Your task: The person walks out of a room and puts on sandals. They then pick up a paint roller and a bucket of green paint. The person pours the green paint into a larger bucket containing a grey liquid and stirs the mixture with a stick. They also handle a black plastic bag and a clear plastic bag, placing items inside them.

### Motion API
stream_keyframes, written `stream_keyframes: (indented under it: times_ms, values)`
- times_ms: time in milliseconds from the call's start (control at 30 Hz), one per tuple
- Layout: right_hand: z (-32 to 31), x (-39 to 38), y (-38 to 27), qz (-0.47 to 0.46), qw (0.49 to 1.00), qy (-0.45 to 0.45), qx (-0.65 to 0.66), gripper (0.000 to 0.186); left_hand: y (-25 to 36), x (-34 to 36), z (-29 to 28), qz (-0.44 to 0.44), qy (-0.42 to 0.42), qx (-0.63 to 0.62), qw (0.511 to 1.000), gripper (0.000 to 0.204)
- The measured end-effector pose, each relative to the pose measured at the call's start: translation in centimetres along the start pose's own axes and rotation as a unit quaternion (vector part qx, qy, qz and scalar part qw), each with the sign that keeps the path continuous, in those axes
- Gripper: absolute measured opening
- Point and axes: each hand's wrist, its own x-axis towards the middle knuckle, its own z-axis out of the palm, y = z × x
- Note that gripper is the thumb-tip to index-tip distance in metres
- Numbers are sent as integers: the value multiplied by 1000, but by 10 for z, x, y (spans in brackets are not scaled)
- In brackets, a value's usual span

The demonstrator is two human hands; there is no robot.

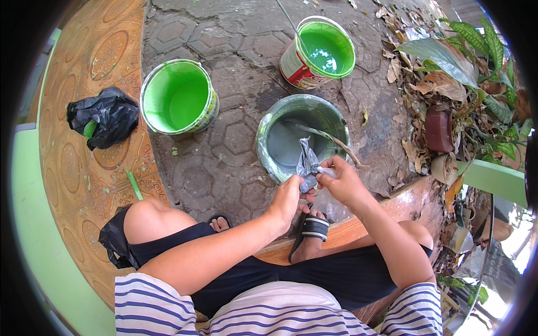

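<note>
A crumpled grey plastic bag point(306, 158) is pinched between my two hands, over the near rim of a grey bucket. My left hand point(289, 197) grips its lower part from the left, fingers closed. My right hand point(339, 180) pinches its gathered edge on the right, where a whitish, clear piece of plastic shows. Just beyond my hands the bucket point(263, 137) holds greyish liquid, and its rim is smeared with pale paint. A curved stick point(330, 137) leans in it, one end out over the right rim.
Two paint pails, one with bright green paint point(180, 101) and one with green liquid and a thin rod point(328, 51), stand on the paving. A black plastic bag point(106, 117) lies on orange tiles at left. Potted plants point(440, 129) and dry leaves line the right.
</note>
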Motion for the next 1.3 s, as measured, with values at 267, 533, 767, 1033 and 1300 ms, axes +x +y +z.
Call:
stream_keyframes:
  times_ms: [267, 533, 767, 1033, 1300]
  values:
    - [-11, 5, -2, -28, 993, 4, -115, 29, -7, 9, -5, 73, 35, 101, 992, 19]
    - [-23, 7, -15, 23, 994, -6, -107, 34, 0, 4, -9, 57, 52, 151, 985, 23]
    - [-25, 6, -17, 28, 993, -16, -112, 32, -5, 8, -9, 57, 29, 107, 992, 20]
    - [-13, 3, -5, -20, 987, 12, -158, 30, -1, 5, -3, 22, 15, 42, 999, 18]
    - [-5, -7, -14, -47, 989, -12, -136, 25, 7, 2, -8, -87, -110, -42, 989, 26]
